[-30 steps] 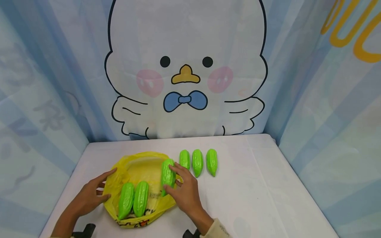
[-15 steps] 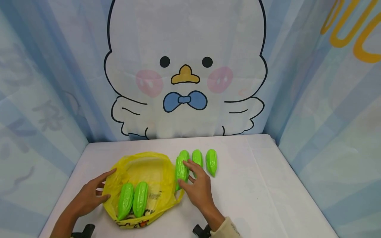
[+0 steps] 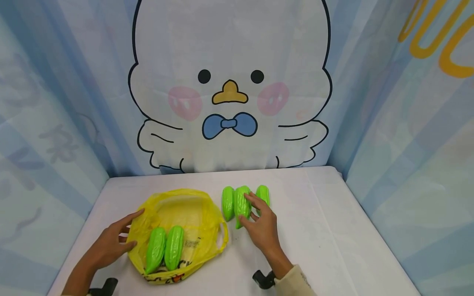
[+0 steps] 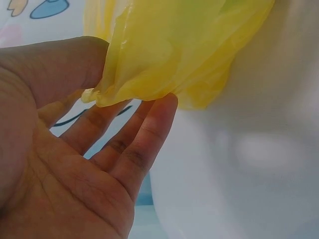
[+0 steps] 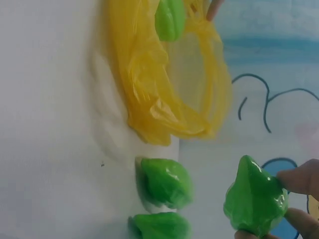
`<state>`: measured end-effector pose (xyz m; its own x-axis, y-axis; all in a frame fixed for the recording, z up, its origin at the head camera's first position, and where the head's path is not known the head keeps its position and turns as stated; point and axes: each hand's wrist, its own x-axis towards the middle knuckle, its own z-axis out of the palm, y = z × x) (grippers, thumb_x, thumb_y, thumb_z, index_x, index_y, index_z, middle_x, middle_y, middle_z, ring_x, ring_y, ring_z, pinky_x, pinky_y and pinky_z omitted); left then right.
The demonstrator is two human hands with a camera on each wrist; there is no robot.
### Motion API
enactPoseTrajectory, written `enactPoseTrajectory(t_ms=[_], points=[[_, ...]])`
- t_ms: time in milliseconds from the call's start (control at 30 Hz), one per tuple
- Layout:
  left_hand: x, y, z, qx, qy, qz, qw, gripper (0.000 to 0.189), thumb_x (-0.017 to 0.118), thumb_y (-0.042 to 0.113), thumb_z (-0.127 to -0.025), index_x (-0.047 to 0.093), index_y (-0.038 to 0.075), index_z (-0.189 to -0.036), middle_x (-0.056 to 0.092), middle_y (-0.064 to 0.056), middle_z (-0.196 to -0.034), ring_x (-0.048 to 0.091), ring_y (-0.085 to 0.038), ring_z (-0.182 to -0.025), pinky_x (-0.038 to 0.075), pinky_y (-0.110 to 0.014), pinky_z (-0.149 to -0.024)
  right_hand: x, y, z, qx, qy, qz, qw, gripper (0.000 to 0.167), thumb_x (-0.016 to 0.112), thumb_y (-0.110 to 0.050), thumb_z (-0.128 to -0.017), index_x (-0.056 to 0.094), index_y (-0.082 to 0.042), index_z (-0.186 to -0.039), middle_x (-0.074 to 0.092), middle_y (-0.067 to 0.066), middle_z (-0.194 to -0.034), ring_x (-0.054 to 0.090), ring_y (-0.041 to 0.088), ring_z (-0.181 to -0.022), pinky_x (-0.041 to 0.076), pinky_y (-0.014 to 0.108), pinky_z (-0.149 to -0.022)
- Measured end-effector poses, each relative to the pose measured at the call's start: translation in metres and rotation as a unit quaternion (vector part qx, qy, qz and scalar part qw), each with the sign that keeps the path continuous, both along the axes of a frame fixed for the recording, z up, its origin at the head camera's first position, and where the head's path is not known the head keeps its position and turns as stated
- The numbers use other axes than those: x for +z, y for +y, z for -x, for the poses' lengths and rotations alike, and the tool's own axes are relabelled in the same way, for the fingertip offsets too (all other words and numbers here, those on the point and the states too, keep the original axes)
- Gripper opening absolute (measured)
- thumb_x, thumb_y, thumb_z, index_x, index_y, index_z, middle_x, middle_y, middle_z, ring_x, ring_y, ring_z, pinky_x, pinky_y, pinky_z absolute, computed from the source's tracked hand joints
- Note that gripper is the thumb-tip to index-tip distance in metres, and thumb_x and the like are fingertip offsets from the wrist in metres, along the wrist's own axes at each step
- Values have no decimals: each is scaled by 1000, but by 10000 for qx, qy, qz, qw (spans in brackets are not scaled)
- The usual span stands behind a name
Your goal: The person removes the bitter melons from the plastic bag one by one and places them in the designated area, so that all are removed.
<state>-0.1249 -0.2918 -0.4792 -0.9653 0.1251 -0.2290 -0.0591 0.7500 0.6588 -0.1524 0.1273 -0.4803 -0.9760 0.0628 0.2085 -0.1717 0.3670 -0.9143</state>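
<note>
My right hand (image 3: 264, 228) grips a glossy green toy bitter melon (image 3: 242, 201) between thumb and fingers, above the row at the back of the table. In the right wrist view this held bitter melon (image 5: 254, 199) has ribbed sides and a pointed tip. Left of it lies one bitter melon (image 3: 227, 203); another bitter melon (image 3: 263, 193) lies right, partly behind my fingers. The row's middle one is hidden. My left hand (image 3: 107, 246) holds the left edge of the yellow plastic bag (image 3: 166, 209), thumb and fingers around its rim (image 4: 119, 97). Two bitter melons (image 3: 174, 248) lie inside.
A white cloth covers the table (image 3: 314, 246). Behind it hangs a curtain (image 3: 229, 152) printed with a cartoon bird, and blue-white curtains stand at both sides. The bag's handle loop (image 3: 223, 236) sticks out at its right. Black wrist mounts (image 3: 263, 279) sit on both wrists.
My right hand has carried the bitter melon out of the bag and rightward, past the row's left one to its middle. My left hand stays at the bag's edge.
</note>
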Motion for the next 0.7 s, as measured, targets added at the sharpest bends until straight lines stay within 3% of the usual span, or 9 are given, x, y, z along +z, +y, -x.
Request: enactPoseTrajectory(t_ms=[233, 700], points=[[-1, -1, -1, -28, 46, 13, 10000, 95, 82, 3, -89, 31, 12, -168, 45, -35, -155, 64, -45, -120, 63, -57, -97, 0, 25, 13, -125, 97, -46, 9999, 66, 81, 3, -86, 64, -15, -147, 50, 11, -164, 59, 37, -141, 58, 46, -107], [-1, -2, -1, -125, 89, -76, 9999, 93, 81, 4, -90, 30, 11, -168, 44, -35, -156, 64, -45, -120, 63, -57, -97, 3, 76, 35, -272, -323, 106, 9991, 68, 77, 7, -91, 59, -16, -152, 44, 5, -168, 51, 33, -149, 51, 43, -116]])
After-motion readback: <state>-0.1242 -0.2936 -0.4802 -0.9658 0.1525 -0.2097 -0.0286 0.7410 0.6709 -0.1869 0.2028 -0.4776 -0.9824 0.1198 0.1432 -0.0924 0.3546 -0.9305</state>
